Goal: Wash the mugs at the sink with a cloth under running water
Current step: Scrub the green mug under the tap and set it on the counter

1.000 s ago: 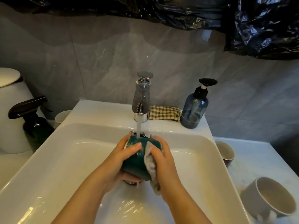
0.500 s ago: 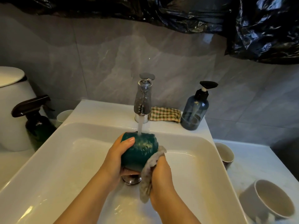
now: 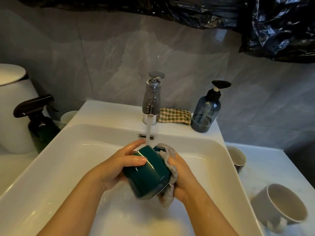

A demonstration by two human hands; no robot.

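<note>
Over the white sink (image 3: 71, 155) I hold a dark green mug (image 3: 146, 174) tilted, its base toward me. My left hand (image 3: 119, 166) grips the mug's left side, thumb across its wall. My right hand (image 3: 182, 176) grips a grey cloth (image 3: 168, 169) pressed against the mug's right side and handle. Water (image 3: 148, 132) runs from the chrome tap (image 3: 152, 97) onto the far end of the mug. A grey mug (image 3: 279, 205) lies on its side on the counter at right. Another mug (image 3: 237, 158) stands beside the sink's right rim.
A blue soap dispenser (image 3: 207, 111) and a folded checked cloth (image 3: 173, 115) sit on the sink's back ledge. A dark spray bottle (image 3: 40, 120), a pale cup (image 3: 68, 116) and a white bin (image 3: 12, 108) stand at left. Black plastic sheeting (image 3: 272, 26) hangs above.
The mug has been turned and lowered: its base now points toward me instead of up under the stream. My right hand with the cloth has moved up along the mug's right side.
</note>
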